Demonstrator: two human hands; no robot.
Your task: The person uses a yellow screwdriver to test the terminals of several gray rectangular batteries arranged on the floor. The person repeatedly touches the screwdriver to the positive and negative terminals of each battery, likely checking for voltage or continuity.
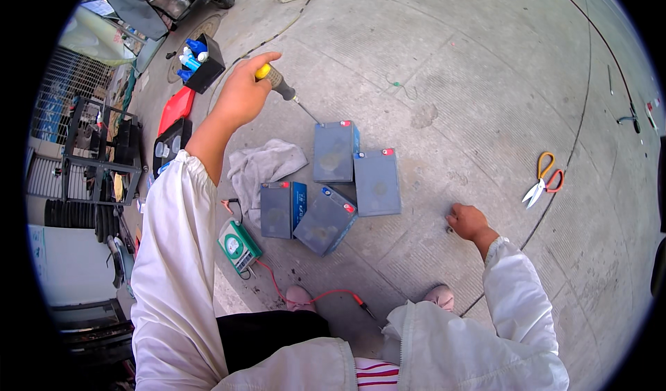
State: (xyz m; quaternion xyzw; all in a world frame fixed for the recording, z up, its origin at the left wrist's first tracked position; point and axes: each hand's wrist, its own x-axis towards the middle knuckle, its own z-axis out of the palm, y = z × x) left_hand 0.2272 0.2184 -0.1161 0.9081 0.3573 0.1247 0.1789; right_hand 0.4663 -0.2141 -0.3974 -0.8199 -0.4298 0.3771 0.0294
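Note:
My left hand [243, 94] is closed around a screwdriver [283, 88] with a yellow and grey handle, one finger stretched out past the handle's end. The screwdriver slants down, and its tip is at a corner terminal of the farthest grey battery [334, 156]. Close by stand a second battery [379, 184] on the right, a small one [277, 215] on the left and a turned one [325, 222] nearest me. My right hand [469, 222] is curled low over the floor, right of the batteries. Something small shows at its fingertips, too small to name.
A grey cloth [265, 165] lies left of the batteries. Nearer me is a green and white meter [238, 245] with a red lead [274, 280]. Scissors [541, 183] lie at the right. A black box [206, 68] of bottles and a red-lidded case [177, 110] are far left.

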